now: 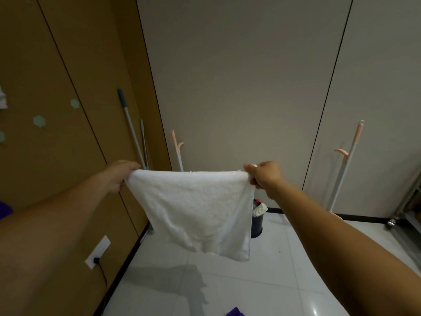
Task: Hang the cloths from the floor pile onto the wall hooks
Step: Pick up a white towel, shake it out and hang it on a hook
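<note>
Brown wall panels (57, 110) fill the left side. Small pale wall hooks (40, 120) with six sides are stuck on them. Low on that wall is a white socket (98, 252) with a black plug in it, and a thin black cord hangs down from the plug. Two long grey poles (132, 126) lean in the corner where the brown wall meets the grey wall (239, 76).

My left hand (121, 176) grips the top left corner of the white cloth (196, 210), with my fingers curled round it. The white cloth is up in the air between my two hands. Its top edge is pulled straight. The rest hangs down above the white floor (262, 281) and does not touch it. A dark shadow lies on the floor under it.

Behind the cloth, a pole with a pink top (177, 149) stands by the grey wall. Near the bottom edge, a bit of purple cloth (234, 312) lies on the floor.

My right hand (265, 176) holds the top right corner of the white cloth tight in its fingers. Below that hand, a black bin (257, 222) stands on the floor by the wall, partly hidden by the cloth. A paper cup (259, 209) sticks out of its top.

Farther right, a pale pole with a pink hook (346, 165) leans on the grey wall. At the far right edge is part of a metal cart (407, 215).
</note>
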Available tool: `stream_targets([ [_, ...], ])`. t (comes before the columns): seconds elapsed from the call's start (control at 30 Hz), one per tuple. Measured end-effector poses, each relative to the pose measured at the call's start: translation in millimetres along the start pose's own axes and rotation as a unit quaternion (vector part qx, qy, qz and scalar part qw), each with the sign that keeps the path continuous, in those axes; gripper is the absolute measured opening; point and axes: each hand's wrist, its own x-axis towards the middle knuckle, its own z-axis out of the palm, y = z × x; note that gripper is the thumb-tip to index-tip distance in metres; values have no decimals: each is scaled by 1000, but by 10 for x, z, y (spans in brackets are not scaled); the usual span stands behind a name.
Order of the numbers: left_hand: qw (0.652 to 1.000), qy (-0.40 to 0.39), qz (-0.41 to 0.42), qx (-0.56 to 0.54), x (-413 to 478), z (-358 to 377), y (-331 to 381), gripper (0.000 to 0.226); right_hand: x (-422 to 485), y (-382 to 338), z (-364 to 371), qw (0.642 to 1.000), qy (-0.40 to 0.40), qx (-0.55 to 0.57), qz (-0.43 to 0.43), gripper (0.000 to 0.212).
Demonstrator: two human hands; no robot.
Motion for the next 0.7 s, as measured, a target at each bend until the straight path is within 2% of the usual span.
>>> stream_targets([
  [0.1, 999, 1, -19, -50, -50, 19, 31, 35, 34, -19, -14, 999, 11, 50, -17, 19],
  [0.23, 997, -29, -29, -72, -170, 1, 122, 40, 76, -116, -45, 989, 18, 140, -36, 28],
  [0.33, 998, -34, -11, -47, -256, -28, 170, 43, 125, -225, -42, 988, -8, 141, -60, 27],
  [0.4, 1000, -14, 16, -16, -310, -35, 174, 34, 154, -299, -31, 988, -27, 134, -75, 31],
  [0.47, 998, 16, 47, 38, -398, -39, 167, 20, 203, -355, -1, 990, -40, 91, -102, 35],
  [0.53, 990, 52, 73, 111, -472, -63, 153, 9, 243, -409, 48, 990, -41, 2, -137, 34],
  [0.7, 969, 135, 107, 178, -577, -149, 122, 18, 309, -555, 168, 969, -19, -131, -209, 17],
])
